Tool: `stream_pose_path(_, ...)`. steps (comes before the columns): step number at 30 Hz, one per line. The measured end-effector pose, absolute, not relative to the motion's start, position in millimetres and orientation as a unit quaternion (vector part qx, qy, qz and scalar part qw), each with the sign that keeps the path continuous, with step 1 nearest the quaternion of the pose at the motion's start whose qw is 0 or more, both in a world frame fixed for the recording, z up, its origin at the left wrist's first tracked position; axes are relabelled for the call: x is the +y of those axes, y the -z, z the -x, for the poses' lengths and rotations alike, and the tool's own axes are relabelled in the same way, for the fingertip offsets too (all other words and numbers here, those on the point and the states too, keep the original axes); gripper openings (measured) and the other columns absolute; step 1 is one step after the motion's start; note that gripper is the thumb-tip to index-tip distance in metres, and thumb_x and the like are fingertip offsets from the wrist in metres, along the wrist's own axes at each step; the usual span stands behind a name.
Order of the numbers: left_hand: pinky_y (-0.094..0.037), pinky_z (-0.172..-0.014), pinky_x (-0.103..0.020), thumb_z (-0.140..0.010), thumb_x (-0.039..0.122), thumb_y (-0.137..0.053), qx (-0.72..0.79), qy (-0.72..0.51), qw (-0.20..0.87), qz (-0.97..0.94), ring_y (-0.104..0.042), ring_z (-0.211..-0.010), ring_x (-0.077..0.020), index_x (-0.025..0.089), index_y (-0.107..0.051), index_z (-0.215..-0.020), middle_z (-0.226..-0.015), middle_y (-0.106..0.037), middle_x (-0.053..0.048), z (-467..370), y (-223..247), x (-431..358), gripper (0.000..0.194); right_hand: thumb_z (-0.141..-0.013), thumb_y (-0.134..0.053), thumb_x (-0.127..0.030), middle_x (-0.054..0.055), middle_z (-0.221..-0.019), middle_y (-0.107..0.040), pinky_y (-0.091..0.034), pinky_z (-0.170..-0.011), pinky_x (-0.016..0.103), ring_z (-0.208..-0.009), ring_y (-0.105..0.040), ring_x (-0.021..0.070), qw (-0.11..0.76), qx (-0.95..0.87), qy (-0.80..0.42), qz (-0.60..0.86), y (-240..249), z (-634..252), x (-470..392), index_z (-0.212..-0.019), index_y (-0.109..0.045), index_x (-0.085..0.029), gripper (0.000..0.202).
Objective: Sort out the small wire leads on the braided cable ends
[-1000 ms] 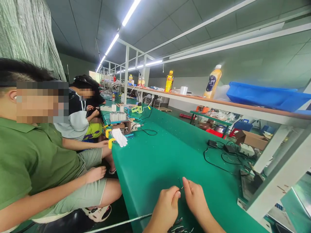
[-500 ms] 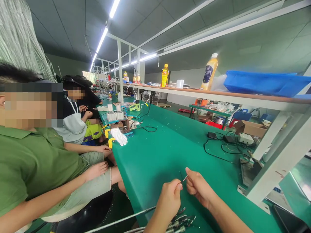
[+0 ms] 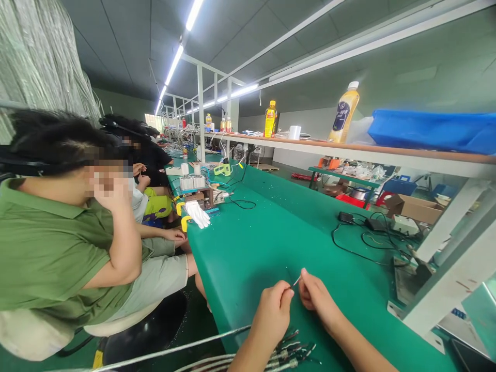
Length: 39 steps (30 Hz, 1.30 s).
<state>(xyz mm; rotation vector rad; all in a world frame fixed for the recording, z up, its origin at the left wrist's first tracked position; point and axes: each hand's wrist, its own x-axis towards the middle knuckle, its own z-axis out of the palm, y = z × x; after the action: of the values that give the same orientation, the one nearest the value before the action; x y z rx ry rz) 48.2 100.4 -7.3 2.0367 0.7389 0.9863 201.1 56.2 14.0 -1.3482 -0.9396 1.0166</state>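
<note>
My left hand is closed in a pinch on a thin wire, low in the middle of the view. Finger and thumb of my right hand pinch the other end of that wire, so a short pale length spans the gap between the hands. A grey sheathed cable runs in from the lower left and passes out of sight behind my left forearm. Beneath my wrists lie several more cables with stripped ends and dark, red and white cores fanned out. Both hands hover just over the green bench top.
A person in a green shirt sits at the left. Along the bench stand a small press fixture and white gloves. Black adapters and cords lie right, beside a white post. Above, a shelf holds bottles and a blue bin.
My view has shifted slightly, so the scene sits further right. My hands keep their pinch on the wire. The neighbouring person has turned and raised a hand to the face.
</note>
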Motion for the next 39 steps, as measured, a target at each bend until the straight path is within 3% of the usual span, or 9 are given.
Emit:
stream_pose_path(5, -0.033, -0.058, -0.022, -0.095, 0.023, -0.045, 0.274, -0.38, 0.382, -0.797, -0.053, -0.062, -0.013, 0.021, -0.06, -0.082, -0.07, -0.062, 0.001, -46.8, 4.5, 97.7, 0.02, -0.073, -0.056, -0.081, -0.011, -0.04, -0.022, -0.01, -0.04, 0.026, -0.037, -0.016, 0.0044, 0.532, -0.412, -0.447, 0.589, 0.3, -192.7, 62.0, -0.049, -0.036, -0.022, 0.067)
stream_pose_path(14, -0.036, -0.059, -0.021, -0.096, 0.023, -0.044, 0.288, -0.365, 0.377, -0.801, -0.058, -0.065, -0.014, 0.021, -0.056, -0.084, -0.073, -0.065, 0.0, -47.2, 8.3, 97.6, 0.017, -0.079, -0.054, -0.075, -0.011, -0.042, -0.023, -0.007, -0.04, 0.026, -0.037, -0.012, 0.0053, 0.569, -0.381, -0.464, 0.562, -2.5, -198.7, 58.2, -0.052, -0.035, -0.023, 0.062)
stream_pose_path(20, -0.039, -0.061, -0.021, -0.096, 0.024, -0.044, 0.295, -0.357, 0.377, -0.802, -0.061, -0.068, -0.0151, 0.021, -0.056, -0.084, -0.072, -0.066, 0.0, -44.6, 6.1, 96.0, 0.017, -0.074, -0.056, -0.08, -0.01, -0.042, -0.026, -0.01, -0.042, 0.026, -0.038, -0.015, 0.0054, 0.59, -0.389, -0.448, 0.548, 2.5, -200.8, 59.3, -0.052, -0.035, -0.023, 0.064)
stream_pose_path(26, -0.038, -0.061, -0.021, -0.096, 0.024, -0.045, 0.304, -0.357, 0.378, -0.798, -0.061, -0.067, -0.0148, 0.022, -0.055, -0.084, -0.072, -0.067, 0.001, -43.8, 6.5, 95.7, 0.017, -0.078, -0.063, -0.068, -0.009, -0.048, -0.039, -0.011, -0.043, 0.025, -0.04, -0.025, 0.0068, 0.606, -0.402, -0.413, 0.548, 0.7, -206.9, 56.0, -0.065, -0.049, -0.021, 0.052)
stream_pose_path(34, -0.037, -0.061, -0.021, -0.096, 0.024, -0.045, 0.311, -0.356, 0.38, -0.795, -0.062, -0.068, -0.0146, 0.022, -0.055, -0.083, -0.072, -0.067, 0.001, -44.1, 6.2, 94.7, 0.017, -0.083, -0.067, -0.058, -0.01, -0.052, -0.033, -0.013, -0.047, 0.027, -0.046, -0.023, 0.0074, 0.641, -0.409, -0.37, 0.533, 1.7, -217.8, 53.5, -0.068, -0.047, -0.021, 0.045)
stream_pose_path(39, -0.037, -0.06, -0.022, -0.098, 0.027, -0.042, 0.315, -0.359, 0.389, -0.788, -0.062, -0.066, -0.0147, 0.021, -0.055, -0.084, -0.069, -0.066, 0.001, -43.4, 8.5, 96.7, 0.02, -0.09, -0.056, -0.059, -0.007, -0.056, -0.038, -0.015, -0.048, 0.027, -0.049, -0.025, 0.0085, 0.654, -0.412, -0.378, 0.509, 0.6, -216.1, 51.7, -0.08, -0.055, -0.019, 0.041)
